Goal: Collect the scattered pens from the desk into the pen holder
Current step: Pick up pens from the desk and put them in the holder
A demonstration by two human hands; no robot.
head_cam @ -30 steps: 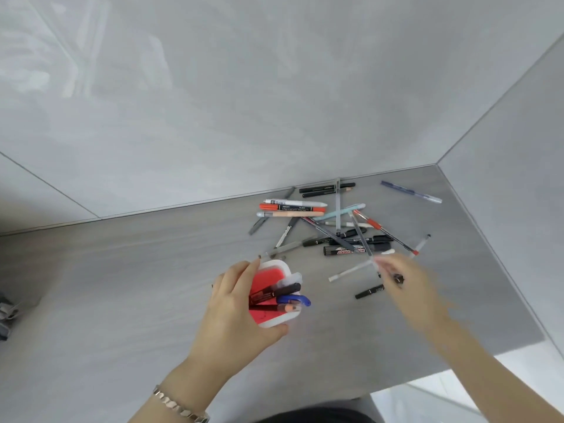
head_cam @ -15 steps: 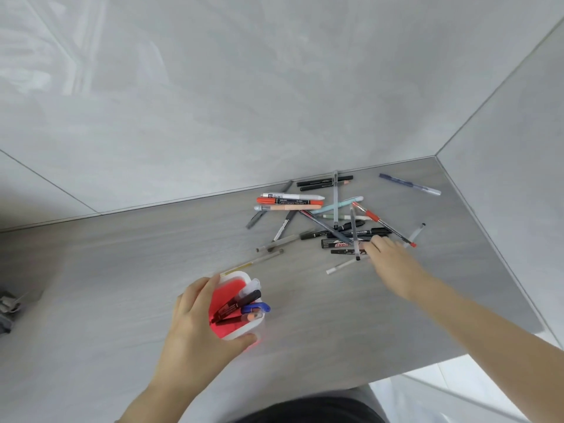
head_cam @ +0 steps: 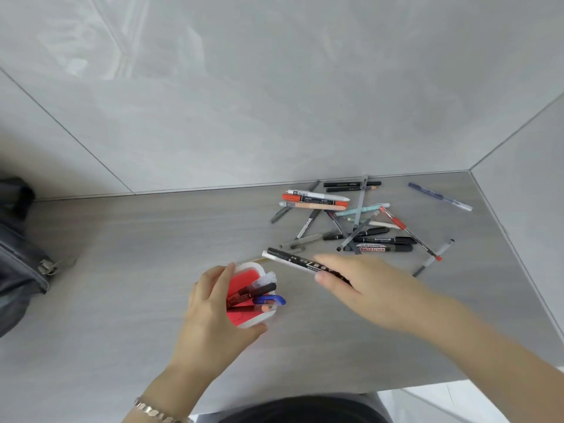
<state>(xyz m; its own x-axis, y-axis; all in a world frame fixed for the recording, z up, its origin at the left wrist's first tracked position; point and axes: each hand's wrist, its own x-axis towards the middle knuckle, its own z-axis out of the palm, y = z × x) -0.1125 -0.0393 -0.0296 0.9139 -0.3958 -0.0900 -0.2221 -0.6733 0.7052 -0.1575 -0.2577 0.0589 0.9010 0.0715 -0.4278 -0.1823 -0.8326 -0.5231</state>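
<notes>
A white pen holder (head_cam: 251,322) with a red inside stands on the grey desk (head_cam: 128,254), several pens sticking out of it. My left hand (head_cam: 210,306) wraps around its left side. My right hand (head_cam: 366,288) is closed on a black pen (head_cam: 293,259) together with a white one, held flat just right of the holder, tips pointing left over its rim. A pile of scattered pens (head_cam: 351,227) lies farther back near the wall. A lone blue pen (head_cam: 439,196) rests at the far right corner.
Grey walls close the desk at the back and on the right. A dark grey bag (head_cam: 18,245) with a zip sits at the left edge. The desk's front edge (head_cam: 427,383) runs below my right arm.
My right hand has left the pile holding pens and has come left toward the holder. My left hand still grips the holder.
</notes>
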